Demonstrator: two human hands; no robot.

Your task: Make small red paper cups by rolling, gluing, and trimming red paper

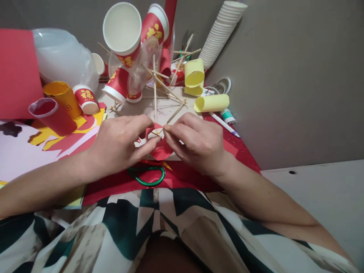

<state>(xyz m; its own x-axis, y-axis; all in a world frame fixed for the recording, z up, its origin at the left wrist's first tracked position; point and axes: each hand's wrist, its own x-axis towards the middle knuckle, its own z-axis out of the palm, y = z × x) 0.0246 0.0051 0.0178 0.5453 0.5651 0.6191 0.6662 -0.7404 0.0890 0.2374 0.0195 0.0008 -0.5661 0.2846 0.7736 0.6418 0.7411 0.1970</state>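
My left hand and my right hand meet over the middle of a small table. Both pinch a curled piece of red paper between them. My right fingertips also press on a thin wooden stick that runs up and away from the paper. Green-handled scissors lie on red paper just under my hands, near the table's front edge.
Red-and-white paper cups and wooden skewers pile up behind my hands. Yellow paper rolls lie at the right, a white cup stack leans on the wall. Red and orange paper tubes and paper cut-outs lie at the left.
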